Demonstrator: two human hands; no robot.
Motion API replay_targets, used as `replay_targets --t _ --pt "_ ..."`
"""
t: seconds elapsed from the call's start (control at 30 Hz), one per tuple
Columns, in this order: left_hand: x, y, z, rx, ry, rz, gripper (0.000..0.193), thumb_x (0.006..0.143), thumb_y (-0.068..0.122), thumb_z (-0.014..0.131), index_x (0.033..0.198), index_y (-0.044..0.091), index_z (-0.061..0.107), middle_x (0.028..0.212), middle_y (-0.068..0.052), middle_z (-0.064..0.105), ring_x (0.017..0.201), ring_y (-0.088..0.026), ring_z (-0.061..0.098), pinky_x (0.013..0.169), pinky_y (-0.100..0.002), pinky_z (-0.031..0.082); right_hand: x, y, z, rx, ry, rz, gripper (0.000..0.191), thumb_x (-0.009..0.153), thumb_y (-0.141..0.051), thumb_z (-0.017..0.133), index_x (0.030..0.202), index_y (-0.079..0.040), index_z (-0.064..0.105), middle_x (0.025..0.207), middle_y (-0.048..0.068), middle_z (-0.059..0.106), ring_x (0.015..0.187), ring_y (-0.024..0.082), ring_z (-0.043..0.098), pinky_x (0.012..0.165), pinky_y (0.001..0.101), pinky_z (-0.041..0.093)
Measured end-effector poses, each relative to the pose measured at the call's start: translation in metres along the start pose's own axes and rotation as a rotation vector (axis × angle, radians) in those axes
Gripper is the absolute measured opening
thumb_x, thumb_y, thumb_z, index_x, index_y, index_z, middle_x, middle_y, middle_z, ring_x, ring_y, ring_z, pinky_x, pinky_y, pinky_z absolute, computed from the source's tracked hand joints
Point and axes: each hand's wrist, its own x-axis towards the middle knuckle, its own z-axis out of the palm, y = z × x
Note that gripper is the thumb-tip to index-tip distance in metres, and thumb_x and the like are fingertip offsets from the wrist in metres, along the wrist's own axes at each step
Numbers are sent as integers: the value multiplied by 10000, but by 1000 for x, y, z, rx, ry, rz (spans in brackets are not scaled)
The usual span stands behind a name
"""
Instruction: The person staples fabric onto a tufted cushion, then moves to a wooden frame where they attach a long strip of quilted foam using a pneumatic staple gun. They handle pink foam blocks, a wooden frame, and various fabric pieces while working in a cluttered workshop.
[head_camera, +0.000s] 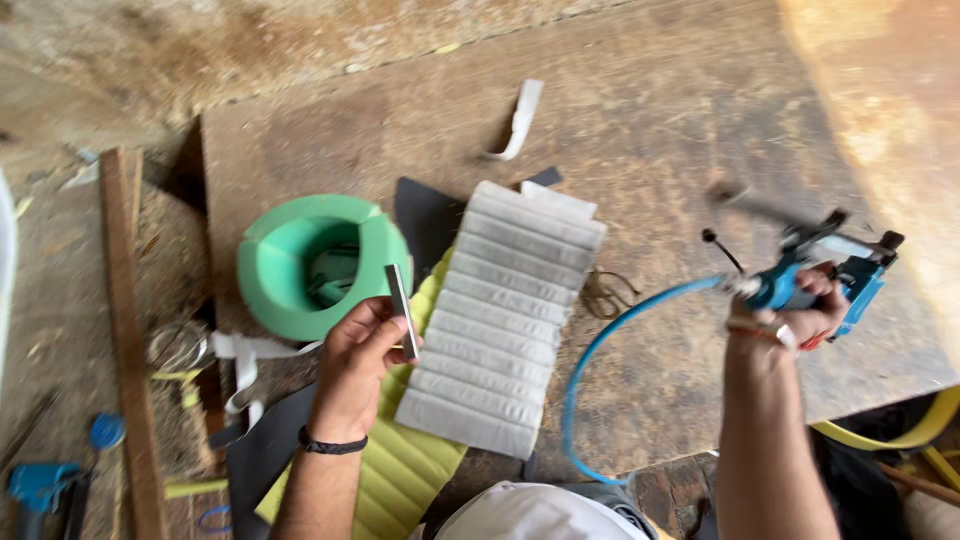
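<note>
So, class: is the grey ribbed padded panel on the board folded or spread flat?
Spread flat: the grey ribbed padded panel lies open on the wooden board, all its ribs showing.

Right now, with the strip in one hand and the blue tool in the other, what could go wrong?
1. The right hand holds the blue air stapler raised off the board; a slip could perhaps fire it toward the left hand.
2. The blue hose loops beside the grey quilted pad and might drag it when the tool moves.
3. The thin metal strip is pinched only at the fingertips and may drop.
</note>
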Motion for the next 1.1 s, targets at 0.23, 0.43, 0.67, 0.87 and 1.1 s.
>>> replay_targets --t 0.23,0.43,0.67,0.87,1.1 --pt "17 6 181 574 -383 356 215 931 139 737 1121 39 736 873 -41 763 730 -112 703 628 -247 581 -109 -43 13 -494 -164 459 430 783 -175 631 1192 -43 607 671 7 509 565 158 470 558 344 435" --pt "-23 -35 284 830 -398 532 205 881 135 757 1079 88 741 944 -90 783 795 -186 764 679 -323 612 -144 -50 45 -389 -155 701 470 741 -185 726 1183 -63 619 680 0 499 561 157 469 536 341 426" --pt "-39 -67 299 920 -394 768 173 899 149 735 1061 103 775 1086 -126 754 971 -268 730 810 -373 597 -143 -64 19 -264 -189 795 425 773 -190 745 1170 -89 631 652 -23 498 543 130 487 506 300 447" --pt "-65 -66 238 621 -580 357 387 1048 337 562 1283 61 697 1270 -99 721 1148 -212 695 977 -350 557 -129 -58 30 -150 -113 760 383 821 -173 721 1184 -102 621 678 -53 505 588 90 502 572 264 480" --pt "-50 -141 222 389 -44 -90 517 1053 485 458 1142 65 746 947 -97 729 875 -172 651 798 -304 519 -170 -14 51 -437 -162 970 392 818 -176 666 1183 -45 606 648 -12 502 566 135 513 559 299 478"
